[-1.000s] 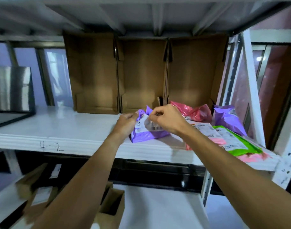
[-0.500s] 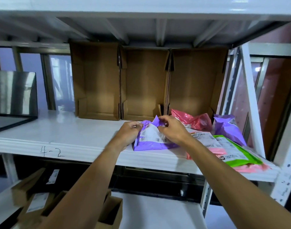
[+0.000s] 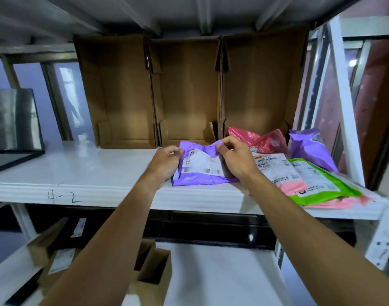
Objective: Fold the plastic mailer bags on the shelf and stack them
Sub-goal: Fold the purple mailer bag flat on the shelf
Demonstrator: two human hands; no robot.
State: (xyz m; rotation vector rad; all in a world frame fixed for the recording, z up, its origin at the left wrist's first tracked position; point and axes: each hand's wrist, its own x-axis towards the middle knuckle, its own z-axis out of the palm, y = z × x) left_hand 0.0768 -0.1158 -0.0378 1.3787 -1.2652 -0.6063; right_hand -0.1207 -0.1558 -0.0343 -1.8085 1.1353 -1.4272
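Observation:
A purple mailer bag (image 3: 200,177) with a white label lies near the front edge of the white shelf (image 3: 83,173). My left hand (image 3: 167,162) grips its left edge. My right hand (image 3: 235,160) pinches its upper right edge, fingers curled. To the right lie a flat pink mailer (image 3: 277,171) with a label and a green mailer (image 3: 321,184) overlapping it. Behind them sit a crumpled red-pink bag (image 3: 262,141) and a second purple bag (image 3: 310,149).
Three open cardboard boxes (image 3: 187,91) stand on their sides at the back of the shelf. A white upright post (image 3: 343,96) bounds the right end. A dark tray (image 3: 12,155) sits at far left. Small cardboard boxes (image 3: 154,274) lie on the shelf below.
Both hands have stayed on the purple mailer and worked its top edge; the raised purple flap now lies lower and wider. The camera has tilted slightly.

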